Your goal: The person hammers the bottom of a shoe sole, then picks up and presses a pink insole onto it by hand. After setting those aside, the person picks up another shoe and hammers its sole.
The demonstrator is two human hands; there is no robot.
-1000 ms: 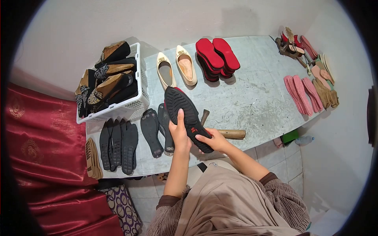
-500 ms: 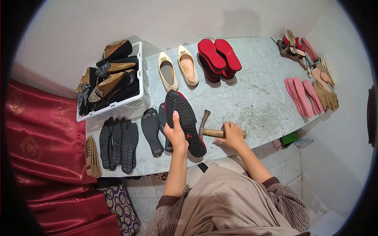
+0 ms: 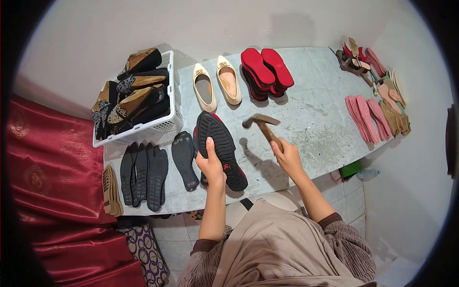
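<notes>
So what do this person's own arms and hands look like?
Ribbed greyish-brown sleeves with darker brown cuffs reach partway down the forearms. The left hand and right hand are bare, with no gloves, rings or bracelets that I can see.

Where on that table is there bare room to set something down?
The widest bare patch of the table spreads between the red stacks, the pink pieces and the held sole, partly beneath the raised hammer. It is crowded at the left end, with the white basket and black soles, and in the far right corner.
</notes>
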